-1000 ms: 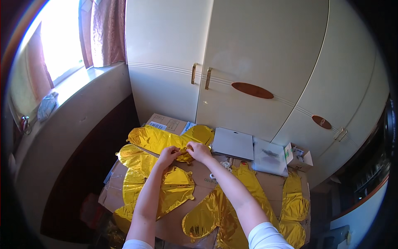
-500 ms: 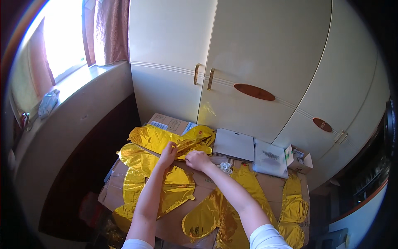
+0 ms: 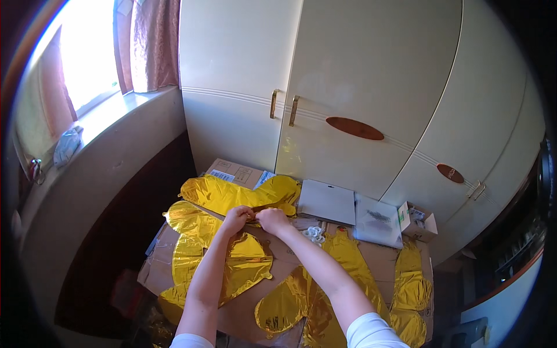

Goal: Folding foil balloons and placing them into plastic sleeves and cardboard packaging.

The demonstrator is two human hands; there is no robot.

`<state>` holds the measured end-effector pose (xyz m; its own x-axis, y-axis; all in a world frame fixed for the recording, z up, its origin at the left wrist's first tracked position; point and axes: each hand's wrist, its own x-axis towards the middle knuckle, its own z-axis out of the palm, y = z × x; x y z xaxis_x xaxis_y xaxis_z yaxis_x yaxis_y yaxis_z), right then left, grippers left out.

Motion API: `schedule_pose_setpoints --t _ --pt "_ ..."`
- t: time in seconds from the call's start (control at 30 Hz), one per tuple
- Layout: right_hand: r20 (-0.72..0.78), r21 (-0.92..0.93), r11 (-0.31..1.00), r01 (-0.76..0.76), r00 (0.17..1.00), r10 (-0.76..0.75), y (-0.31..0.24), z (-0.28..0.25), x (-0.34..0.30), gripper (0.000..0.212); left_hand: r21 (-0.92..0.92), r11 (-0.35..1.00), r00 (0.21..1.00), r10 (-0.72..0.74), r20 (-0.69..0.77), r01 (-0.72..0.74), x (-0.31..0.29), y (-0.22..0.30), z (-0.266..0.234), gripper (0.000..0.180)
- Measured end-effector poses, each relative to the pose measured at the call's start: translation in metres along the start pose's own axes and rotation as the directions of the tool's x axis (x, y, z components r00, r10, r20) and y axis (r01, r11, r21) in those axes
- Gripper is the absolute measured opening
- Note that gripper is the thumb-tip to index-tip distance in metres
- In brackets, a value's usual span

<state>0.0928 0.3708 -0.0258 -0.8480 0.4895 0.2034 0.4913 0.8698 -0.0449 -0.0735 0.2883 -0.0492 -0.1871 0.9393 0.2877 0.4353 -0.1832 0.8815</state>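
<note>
A shiny gold foil balloon (image 3: 223,194), uninflated, lies at the far left of the cardboard-covered surface. My left hand (image 3: 237,220) is closed at its near edge, fingers bent inward. Right beside it, my right hand (image 3: 271,220) is closed too, and the two hands almost meet fingertip to fingertip. Both seem to pinch the balloon's edge between them; the exact spot is hidden by the fingers. Below my left hand, another flat gold foil balloon (image 3: 246,264) spreads partly under my forearm. A further gold foil balloon (image 3: 284,304) lies beneath my right forearm.
A grey flat panel (image 3: 326,202), a clear plastic packet (image 3: 377,220) and a small open box (image 3: 419,223) line the back right. A white looped item (image 3: 313,234) sits near my right wrist. More gold foil (image 3: 412,284) lies at the right edge. A cabinet (image 3: 348,69) rises behind.
My hands have come together, the left slightly nearer me and the right slightly up. The balloon's lifted right part has dropped and lies smoother.
</note>
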Motion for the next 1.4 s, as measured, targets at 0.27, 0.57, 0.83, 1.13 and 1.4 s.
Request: schedule_pose_setpoints --t 0.27,0.57,0.83,1.13,1.4 --pt "0.182 0.280 0.892 -0.355 0.932 0.314 -0.025 -0.044 0.006 0.016 0.034 0.996 0.997 -0.078 0.025 0.077 -0.004 0.004 -0.007 0.027" --pt "-0.424 -0.030 0.991 0.133 0.896 -0.133 -0.024 -0.013 -0.014 0.006 0.219 0.975 0.995 -0.008 -0.103 0.031 -0.006 0.008 0.002 0.023" --pt "-0.120 0.087 0.971 -0.223 0.965 0.233 0.003 -0.007 -0.028 0.038 0.125 0.988 0.985 -0.067 -0.157 0.087 -0.004 0.018 0.003 0.023" --pt "0.285 0.081 0.923 -0.376 0.896 0.340 0.023 -0.023 -0.007 0.086 0.287 0.954 0.968 -0.012 -0.252 0.087 0.013 0.026 -0.003 0.018" --pt "0.314 0.050 0.922 -0.385 0.882 0.351 0.014 -0.025 -0.004 0.082 0.402 0.914 0.680 0.329 -0.655 -0.055 0.075 0.059 -0.089 0.013"
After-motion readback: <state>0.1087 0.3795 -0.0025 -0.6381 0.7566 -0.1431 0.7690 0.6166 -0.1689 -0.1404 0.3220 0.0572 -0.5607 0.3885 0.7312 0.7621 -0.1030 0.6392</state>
